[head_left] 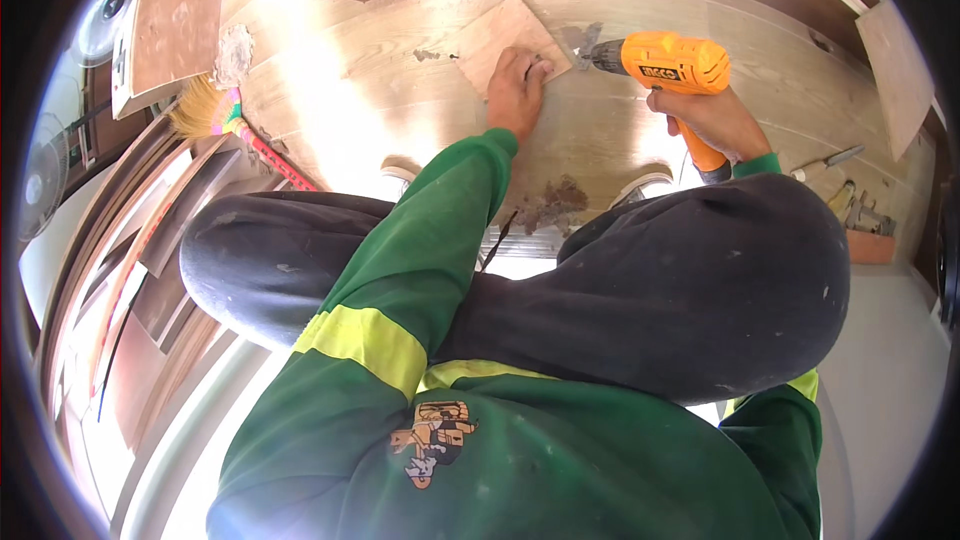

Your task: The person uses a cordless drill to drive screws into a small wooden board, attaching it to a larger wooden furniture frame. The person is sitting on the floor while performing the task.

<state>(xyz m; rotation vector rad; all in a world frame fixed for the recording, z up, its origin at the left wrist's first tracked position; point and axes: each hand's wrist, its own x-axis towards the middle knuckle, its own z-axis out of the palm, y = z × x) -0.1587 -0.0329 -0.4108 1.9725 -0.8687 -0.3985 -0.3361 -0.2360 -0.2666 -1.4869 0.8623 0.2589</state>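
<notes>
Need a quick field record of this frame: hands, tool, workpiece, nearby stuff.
left hand: pressed flat on a small square wood piece
right hand: grips the handle of an orange cordless drill
drill tip: at the square piece's right edge
surface: large light wood panel with patches of dust
nearby: broom at left; hand tools at right
posture: crouched, knees in dark trousers over the panel

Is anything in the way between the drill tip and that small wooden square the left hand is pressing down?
Nothing visible. The orange drill in the right hand points at the square wooden piece's right edge; the left hand presses its lower part, clear of the tip.
</notes>
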